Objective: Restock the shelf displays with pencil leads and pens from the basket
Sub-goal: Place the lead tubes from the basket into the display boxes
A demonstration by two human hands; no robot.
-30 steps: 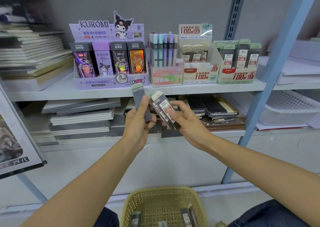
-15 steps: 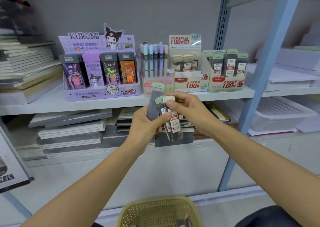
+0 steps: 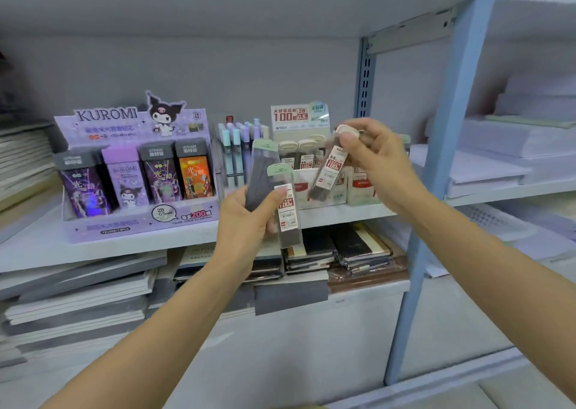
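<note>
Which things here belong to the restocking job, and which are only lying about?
Job: two green-capped lead cases in the left hand; cream-capped lead case pinched by the right hand; white lead display; pen display.
Lying about: notebook stacks on the lower shelf; paper reams at right.

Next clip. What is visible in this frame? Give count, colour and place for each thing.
Kuromi display: one, purple, upper shelf, left; four lead boxes in it.
pens: several, pastel blue and purple, upright, right of the Kuromi display.
lead displays: at least two, white and red, right of the pens, partly behind the hands.
green-capped cases: two, dark, in the left hand.
cream-capped case: one, dark, tilted, in the right hand.
notebooks: stacks, dark and cream, lower shelf.
paper stacks: several, white, right shelves.
post: one, blue, right.
left hand: grips both green-capped cases.
right hand: pinches the cream-capped case.
</note>
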